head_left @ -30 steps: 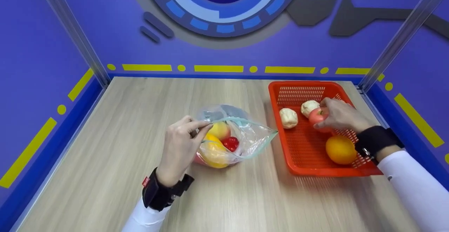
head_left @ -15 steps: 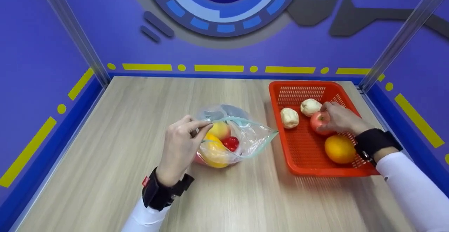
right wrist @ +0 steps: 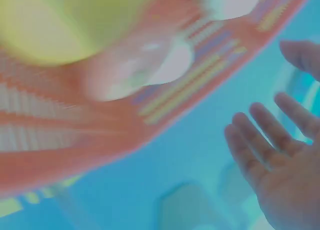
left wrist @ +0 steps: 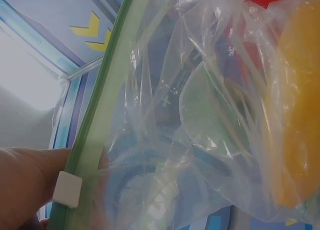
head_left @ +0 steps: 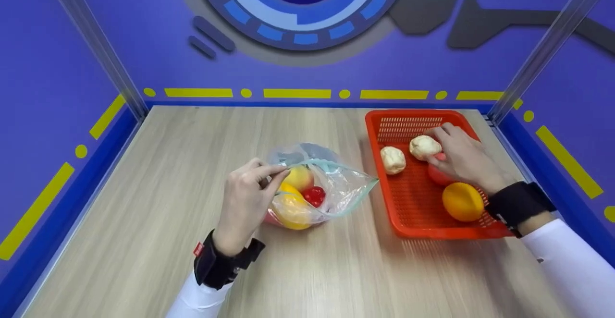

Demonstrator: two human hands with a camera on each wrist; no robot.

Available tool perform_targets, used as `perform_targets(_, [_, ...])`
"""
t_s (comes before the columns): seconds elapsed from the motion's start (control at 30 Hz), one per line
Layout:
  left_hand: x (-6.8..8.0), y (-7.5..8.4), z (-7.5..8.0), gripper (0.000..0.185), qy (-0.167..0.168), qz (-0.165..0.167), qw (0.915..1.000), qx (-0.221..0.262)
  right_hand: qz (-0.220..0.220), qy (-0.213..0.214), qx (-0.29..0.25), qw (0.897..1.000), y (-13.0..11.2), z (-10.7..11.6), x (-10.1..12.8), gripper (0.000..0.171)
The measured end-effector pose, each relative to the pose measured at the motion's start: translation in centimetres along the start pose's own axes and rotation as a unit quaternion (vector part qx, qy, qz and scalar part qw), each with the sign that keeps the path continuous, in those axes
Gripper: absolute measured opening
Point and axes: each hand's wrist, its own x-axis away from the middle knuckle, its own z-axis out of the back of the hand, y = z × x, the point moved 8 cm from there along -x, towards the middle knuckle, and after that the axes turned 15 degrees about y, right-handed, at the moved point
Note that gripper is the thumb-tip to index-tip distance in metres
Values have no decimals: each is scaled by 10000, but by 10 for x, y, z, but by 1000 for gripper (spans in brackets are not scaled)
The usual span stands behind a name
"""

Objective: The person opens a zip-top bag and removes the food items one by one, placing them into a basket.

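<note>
My left hand (head_left: 275,174) pinches the green zip rim of a clear plastic bag (head_left: 343,187) lying on the wooden table. Inside the bag I see a peach (head_left: 300,177), a yellow fruit (head_left: 289,210) and a small red fruit (head_left: 314,196). The left wrist view shows the rim (left wrist: 95,130) against my finger and the yellow fruit (left wrist: 295,115) through the plastic. My right hand (head_left: 444,147) is in the red basket (head_left: 379,130), its fingertips at a white lump (head_left: 423,146), over a red apple (head_left: 438,177). In the right wrist view the right hand (right wrist: 280,155) is spread and holds nothing.
A second white lump (head_left: 393,159) and an orange (head_left: 462,201) also lie in the basket. Blue walls with yellow marks close in the table on three sides. Bare wood stretches left of the bag and along the front edge.
My right hand has let go of the red apple and shifted back toward the white lump. The left hand and the bag have stayed put.
</note>
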Motion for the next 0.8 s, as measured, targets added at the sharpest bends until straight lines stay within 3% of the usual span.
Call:
perform_targets(0.13, [0, -1, 0, 14, 4, 21, 10000, -3, 435, 830, -280, 9952, -54, 19, -8, 42])
perform_targets(0.27, [0, -1, 1, 14, 21, 38, 10000, 9, 942, 1222, -632, 9860, -114, 33, -9, 41])
perform_targets(0.47, [1, -1, 1, 14, 7, 73, 10000, 29, 2244, 1669, -1199, 9526, -193, 35, 7, 42])
perform_targets(0.6, [0, 0, 1, 14, 73, 5, 10000, 61, 2686, 1475, -1513, 9398, -224, 18, 10, 38])
perform_targets(0.8, [-1, 1, 2, 14, 152, -91, 9998, 66, 2398, 490, -1603, 9562, -248, -23, -5, 33])
